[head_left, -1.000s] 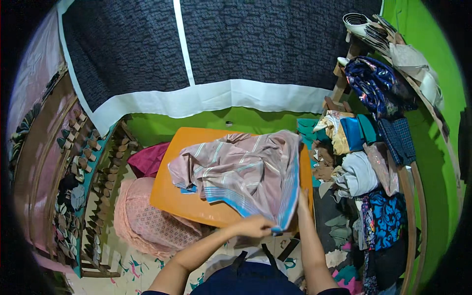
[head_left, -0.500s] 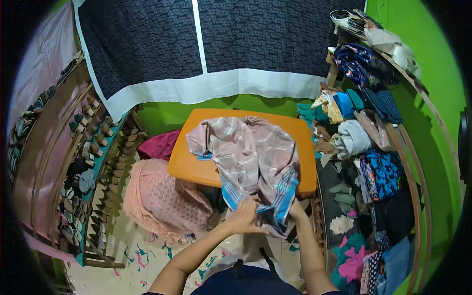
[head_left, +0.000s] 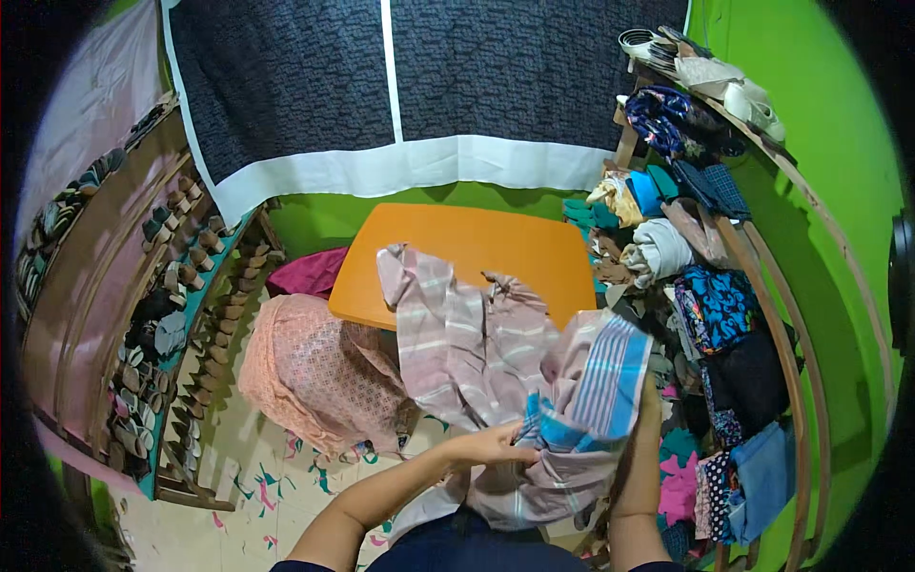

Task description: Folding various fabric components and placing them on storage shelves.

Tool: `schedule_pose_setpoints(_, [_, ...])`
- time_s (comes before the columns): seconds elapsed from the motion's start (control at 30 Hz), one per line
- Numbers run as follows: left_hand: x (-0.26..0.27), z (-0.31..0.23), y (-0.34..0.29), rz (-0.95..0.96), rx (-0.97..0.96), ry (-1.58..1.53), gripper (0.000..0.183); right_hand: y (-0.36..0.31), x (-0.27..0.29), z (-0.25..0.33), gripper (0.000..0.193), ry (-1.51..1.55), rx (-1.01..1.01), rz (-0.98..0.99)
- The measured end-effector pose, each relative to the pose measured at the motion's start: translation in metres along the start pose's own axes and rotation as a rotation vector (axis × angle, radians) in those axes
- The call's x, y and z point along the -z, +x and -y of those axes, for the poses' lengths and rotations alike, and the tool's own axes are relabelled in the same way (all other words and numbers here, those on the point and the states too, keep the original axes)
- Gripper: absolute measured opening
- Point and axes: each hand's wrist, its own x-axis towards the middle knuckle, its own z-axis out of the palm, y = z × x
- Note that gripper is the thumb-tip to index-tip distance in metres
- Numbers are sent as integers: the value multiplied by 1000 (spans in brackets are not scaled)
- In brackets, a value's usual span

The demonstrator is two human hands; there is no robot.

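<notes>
Peach fabric (head_left: 310, 377) at left, beside orange table (head_left: 467, 238). Left hand (head_left: 491, 445) pinching, thumb and fingers, blue border of striped pink cloth (head_left: 505, 367). Cloth bunched between both hands, far end on tabletop, rest hanging off near edge. Right hand (head_left: 651, 393) mostly behind cloth's right side; can't tell grip.

Left head-worn fisheye, facing down, hands (head_left: 499, 444) near.

I see a dark patterned fabric curtain (head_left: 286, 95) with white border up top, peach lacy cloth (head_left: 315, 367) left, blue-and-black floral fabric (head_left: 717, 310) and white cloth bundle (head_left: 658, 250) right.
</notes>
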Motion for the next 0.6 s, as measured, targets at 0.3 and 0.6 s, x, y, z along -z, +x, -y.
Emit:
schedule_pose_setpoints(0.3, [-28, 2, 30, 63, -39, -367, 40, 44, 70, -58, 49, 469, -365, -39])
schedule_pose_setpoints(0.6, [43, 15, 79, -257, -379, -1131, 35, -18, 53, -172, 35, -98, -269, 119])
